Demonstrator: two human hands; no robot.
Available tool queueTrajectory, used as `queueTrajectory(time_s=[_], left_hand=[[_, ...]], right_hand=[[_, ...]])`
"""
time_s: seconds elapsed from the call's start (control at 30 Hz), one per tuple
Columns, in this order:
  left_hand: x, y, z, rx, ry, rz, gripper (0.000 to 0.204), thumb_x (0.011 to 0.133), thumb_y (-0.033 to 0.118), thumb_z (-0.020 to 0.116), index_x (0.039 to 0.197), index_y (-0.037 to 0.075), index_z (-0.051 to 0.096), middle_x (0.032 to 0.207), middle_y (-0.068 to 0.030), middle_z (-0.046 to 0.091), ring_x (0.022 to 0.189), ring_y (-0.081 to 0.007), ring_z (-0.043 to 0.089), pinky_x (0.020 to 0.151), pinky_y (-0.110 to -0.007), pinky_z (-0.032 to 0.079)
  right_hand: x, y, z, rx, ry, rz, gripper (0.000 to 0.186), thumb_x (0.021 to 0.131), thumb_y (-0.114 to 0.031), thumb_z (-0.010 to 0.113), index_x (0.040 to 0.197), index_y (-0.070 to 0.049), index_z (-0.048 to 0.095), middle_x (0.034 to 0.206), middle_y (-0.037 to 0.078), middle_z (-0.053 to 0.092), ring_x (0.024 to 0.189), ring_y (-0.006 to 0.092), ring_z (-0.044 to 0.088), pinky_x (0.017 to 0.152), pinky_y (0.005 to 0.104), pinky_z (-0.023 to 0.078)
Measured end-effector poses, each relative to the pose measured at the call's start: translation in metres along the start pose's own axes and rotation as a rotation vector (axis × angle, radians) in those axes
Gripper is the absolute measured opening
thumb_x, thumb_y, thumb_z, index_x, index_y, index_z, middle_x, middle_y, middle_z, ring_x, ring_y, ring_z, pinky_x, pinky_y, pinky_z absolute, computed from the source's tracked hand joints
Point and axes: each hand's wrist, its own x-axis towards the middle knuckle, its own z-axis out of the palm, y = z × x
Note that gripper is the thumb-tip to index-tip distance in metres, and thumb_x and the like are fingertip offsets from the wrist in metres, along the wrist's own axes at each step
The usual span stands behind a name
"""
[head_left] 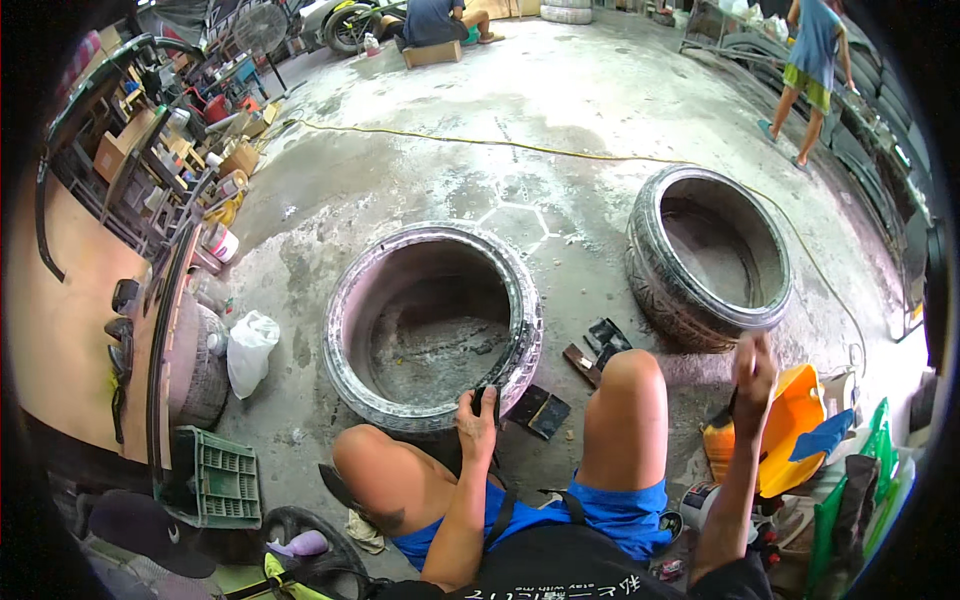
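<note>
Left hand [477, 418] is gripping a small dark tool [486, 396], fingers closed, at near tyre [432, 322] rim. Right hand [753, 372] is hovering over orange container [790, 425]; finger state unclear.

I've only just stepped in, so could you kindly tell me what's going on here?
A person sits on the concrete floor of a workshop, knees up. Their left hand grips the near rim of a whitish-coated tyre lying flat. Their right hand is raised above an orange plastic container; whether it holds anything is unclear. A second tyre lies to the right.
</note>
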Motion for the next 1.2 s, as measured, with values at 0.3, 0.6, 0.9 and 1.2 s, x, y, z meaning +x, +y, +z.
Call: queueTrajectory(time_s=[0.3, 0.6, 0.9, 1.2], left_hand=[[-0.002, -0.002, 0.001, 0.014, -0.063, -0.024, 0.043, 0.096, 0.039, 0.068, 0.100, -0.004, 0.062, 0.083, -0.0157, 0.065, 0.079, -0.0228, 0.059, 0.077, -0.037, 0.048], [-0.008, 0.020, 0.009, -0.080, -0.128, 0.018, 0.043, 0.101, 0.038, 0.059, 0.103, -0.005, 0.060, 0.093, -0.0136, 0.064, 0.085, -0.0226, 0.054, 0.082, -0.038, 0.045], [-0.004, 0.016, 0.005, 0.061, -0.140, 0.061, 0.041, 0.101, 0.036, 0.061, 0.103, -0.005, 0.061, 0.089, -0.0146, 0.064, 0.081, -0.0230, 0.054, 0.078, -0.037, 0.046], [-0.013, -0.009, 0.009, -0.014, -0.105, 0.016, 0.045, 0.094, 0.038, 0.070, 0.098, -0.005, 0.059, 0.090, -0.0213, 0.061, 0.083, -0.0328, 0.057, 0.079, -0.042, 0.046]], right_hand=[[-0.334, 0.268, -0.035, -0.889, -0.895, 0.586, 0.046, 0.091, -0.036, 0.058, 0.122, -0.003, 0.064, 0.109, 0.026, 0.069, 0.103, 0.0436, 0.066, 0.087, 0.0525, 0.052], [-0.252, 0.218, -0.003, -0.501, -1.005, 0.464, 0.047, 0.093, -0.043, 0.050, 0.111, -0.005, 0.070, 0.109, 0.026, 0.068, 0.101, 0.0451, 0.066, 0.086, 0.0512, 0.052], [-0.272, 0.220, -0.017, -0.643, -0.884, 0.561, 0.041, 0.095, -0.042, 0.053, 0.112, -0.008, 0.071, 0.102, 0.023, 0.071, 0.095, 0.0382, 0.069, 0.080, 0.0440, 0.053], [-0.259, 0.217, -0.014, -0.685, -0.823, 0.650, 0.041, 0.097, -0.042, 0.053, 0.118, -0.010, 0.069, 0.103, 0.020, 0.071, 0.095, 0.0339, 0.069, 0.080, 0.0408, 0.053]])
